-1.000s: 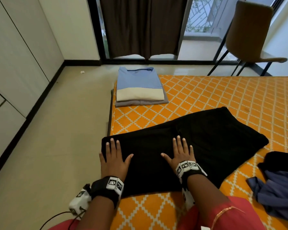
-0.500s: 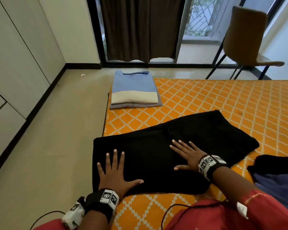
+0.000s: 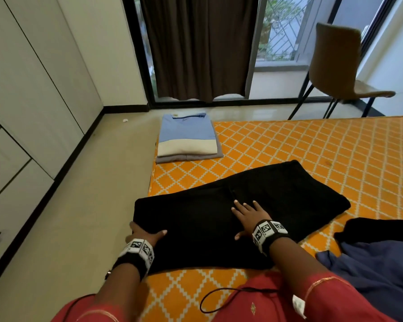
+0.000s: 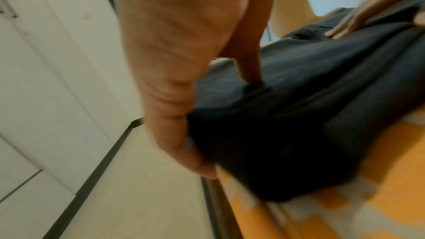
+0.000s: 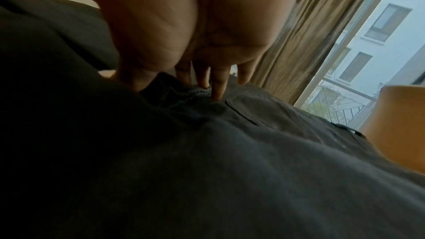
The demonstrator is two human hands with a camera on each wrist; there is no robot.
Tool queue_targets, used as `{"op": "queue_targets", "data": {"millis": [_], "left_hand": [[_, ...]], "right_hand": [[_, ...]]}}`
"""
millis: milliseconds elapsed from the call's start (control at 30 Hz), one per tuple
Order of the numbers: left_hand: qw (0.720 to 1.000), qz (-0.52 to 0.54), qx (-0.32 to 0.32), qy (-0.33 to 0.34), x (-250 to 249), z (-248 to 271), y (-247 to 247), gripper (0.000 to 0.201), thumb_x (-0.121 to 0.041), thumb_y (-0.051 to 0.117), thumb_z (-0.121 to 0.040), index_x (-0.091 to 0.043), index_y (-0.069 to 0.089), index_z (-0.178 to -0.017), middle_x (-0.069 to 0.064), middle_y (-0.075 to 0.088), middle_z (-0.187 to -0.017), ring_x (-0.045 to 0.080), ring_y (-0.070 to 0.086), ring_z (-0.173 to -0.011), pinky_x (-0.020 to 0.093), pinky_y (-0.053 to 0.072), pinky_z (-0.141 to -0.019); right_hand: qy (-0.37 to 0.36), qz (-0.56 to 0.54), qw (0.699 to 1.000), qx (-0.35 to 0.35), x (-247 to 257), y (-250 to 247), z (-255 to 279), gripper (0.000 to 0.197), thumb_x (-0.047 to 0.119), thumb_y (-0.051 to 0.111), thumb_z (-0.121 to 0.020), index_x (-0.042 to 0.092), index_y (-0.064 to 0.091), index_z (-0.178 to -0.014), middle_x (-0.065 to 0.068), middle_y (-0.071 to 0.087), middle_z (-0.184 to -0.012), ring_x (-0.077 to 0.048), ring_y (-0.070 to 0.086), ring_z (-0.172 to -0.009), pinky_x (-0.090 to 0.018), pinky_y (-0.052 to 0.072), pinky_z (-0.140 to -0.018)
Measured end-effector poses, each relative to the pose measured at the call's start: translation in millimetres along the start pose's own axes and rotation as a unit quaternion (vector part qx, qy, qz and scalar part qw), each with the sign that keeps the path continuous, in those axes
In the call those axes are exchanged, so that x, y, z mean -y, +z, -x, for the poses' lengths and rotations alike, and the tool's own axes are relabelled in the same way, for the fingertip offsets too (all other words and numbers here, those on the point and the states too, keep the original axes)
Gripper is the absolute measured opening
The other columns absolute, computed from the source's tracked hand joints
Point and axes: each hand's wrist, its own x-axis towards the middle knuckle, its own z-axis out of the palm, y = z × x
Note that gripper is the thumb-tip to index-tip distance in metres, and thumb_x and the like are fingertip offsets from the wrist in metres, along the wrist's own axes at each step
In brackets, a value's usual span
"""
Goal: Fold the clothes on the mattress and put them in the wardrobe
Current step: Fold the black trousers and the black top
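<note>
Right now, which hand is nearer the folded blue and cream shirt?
Right. The right hand lies mid-way along the black trousers, closer to the folded shirt; the left hand grips their near-left edge.

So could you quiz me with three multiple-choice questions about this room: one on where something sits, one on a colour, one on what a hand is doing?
1. Where is the folded stack?
A. far left corner of the mattress
B. on the chair
C. on the floor by the wardrobe

2. What colour is the garment under the hands?
A. red
B. black
C. white

3. What is the left hand doing?
A. hanging free
B. pointing at the window
C. gripping the garment's edge

Answers: 1 A, it lies on the orange corner. 2 B, dark cloth throughout. 3 C, thumb on top, fingers under.
</note>
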Motion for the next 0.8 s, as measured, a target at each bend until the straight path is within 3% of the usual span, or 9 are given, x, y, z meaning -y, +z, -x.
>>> {"op": "queue_targets", "data": {"millis": [167,233,300,400,467,567,633,733,800], "left_hand": [[0.996,-0.004,0.089,-0.010,11.2,-6.7,-44.0,0.077,-0.030,0.085,-0.073,0.007,0.051,-0.131,0.025,0.058,-0.129,0.037,0.059,-0.113,0.037,0.049,-0.089],[0.991,0.026,0.123,0.051,7.4,-0.7,-46.9,0.076,-0.032,0.089,-0.060,0.001,0.059,-0.122,0.022,0.066,-0.117,0.034,0.064,-0.103,0.039,0.052,-0.090],[0.979,0.067,0.149,0.124,2.0,7.3,-45.6,0.076,-0.032,0.084,-0.044,-0.009,0.061,-0.112,0.017,0.069,-0.106,0.032,0.066,-0.098,0.046,0.054,-0.088],[0.947,0.153,0.175,0.220,-15.0,52.8,-51.5,0.069,-0.012,0.076,-0.059,-0.019,0.043,-0.119,0.000,0.061,-0.100,0.018,0.060,-0.094,0.028,0.051,-0.069],[0.920,0.194,0.193,0.281,-20.1,70.8,-49.2,0.071,-0.010,0.072,-0.065,-0.022,0.040,-0.127,-0.006,0.061,-0.105,0.011,0.062,-0.099,0.019,0.051,-0.071],[0.894,0.229,0.214,0.321,-16.2,92.3,-44.5,0.068,-0.005,0.072,-0.074,-0.027,0.042,-0.131,-0.005,0.064,-0.109,0.020,0.063,-0.108,0.031,0.055,-0.085],[0.883,0.253,0.201,0.340,-6.8,102.5,-38.4,0.082,-0.023,0.077,-0.066,-0.036,0.038,-0.137,-0.001,0.066,-0.108,0.023,0.065,-0.103,0.035,0.056,-0.081],[0.882,0.307,0.124,0.334,7.6,114.0,-21.6,0.094,-0.025,0.081,-0.068,-0.034,0.026,-0.144,-0.007,0.057,-0.122,0.015,0.061,-0.109,0.023,0.055,-0.081],[0.903,0.296,0.040,0.307,12.9,116.3,-8.4,0.073,-0.019,0.074,-0.076,-0.033,0.033,-0.134,0.004,0.055,-0.132,0.022,0.058,-0.116,0.029,0.052,-0.089]], "right_hand": [[0.009,0.019,1.000,-0.020,19.0,-22.0,21.7,0.069,0.050,0.053,-0.093,0.014,0.033,-0.149,-0.011,0.022,-0.158,-0.031,0.027,-0.142,-0.052,0.014,-0.118],[-0.013,-0.007,0.999,-0.038,37.1,-36.4,27.3,0.050,0.037,0.051,-0.097,0.014,0.045,-0.142,-0.011,0.038,-0.149,-0.031,0.035,-0.136,-0.051,0.022,-0.115],[-0.058,-0.132,0.987,-0.073,67.0,-59.7,36.7,0.048,0.045,0.055,-0.094,0.015,0.056,-0.131,-0.010,0.053,-0.134,-0.030,0.049,-0.124,-0.043,0.038,-0.103],[-0.100,-0.428,0.890,-0.123,121.4,-96.4,52.9,0.057,0.064,0.045,-0.091,0.013,0.065,-0.106,-0.007,0.066,-0.101,-0.025,0.063,-0.093,-0.037,0.049,-0.081],[-0.076,-0.519,0.840,-0.135,151.8,-119.4,59.7,0.061,0.070,0.043,-0.089,0.013,0.062,-0.085,-0.005,0.062,-0.079,-0.026,0.063,-0.076,-0.037,0.050,-0.069],[0.001,-0.485,0.864,-0.133,171.2,-145.1,62.6,0.045,0.050,0.057,-0.090,0.012,0.051,-0.068,-0.004,0.052,-0.063,-0.021,0.053,-0.055,-0.028,0.043,-0.050],[0.043,-0.441,0.885,-0.144,169.4,-157.1,64.5,0.034,0.024,0.053,-0.097,0.011,0.045,-0.066,-0.004,0.047,-0.063,-0.017,0.044,-0.050,-0.025,0.038,-0.047],[0.023,-0.400,0.901,-0.168,170.0,-173.2,71.9,0.023,0.016,0.047,-0.099,0.007,0.054,-0.079,-0.010,0.055,-0.075,-0.022,0.055,-0.062,-0.031,0.048,-0.060],[-0.014,-0.381,0.905,-0.190,179.8,-185.0,79.3,0.021,0.020,0.047,-0.100,0.005,0.059,-0.091,-0.016,0.063,-0.093,-0.030,0.062,-0.084,-0.035,0.051,-0.075]]}}
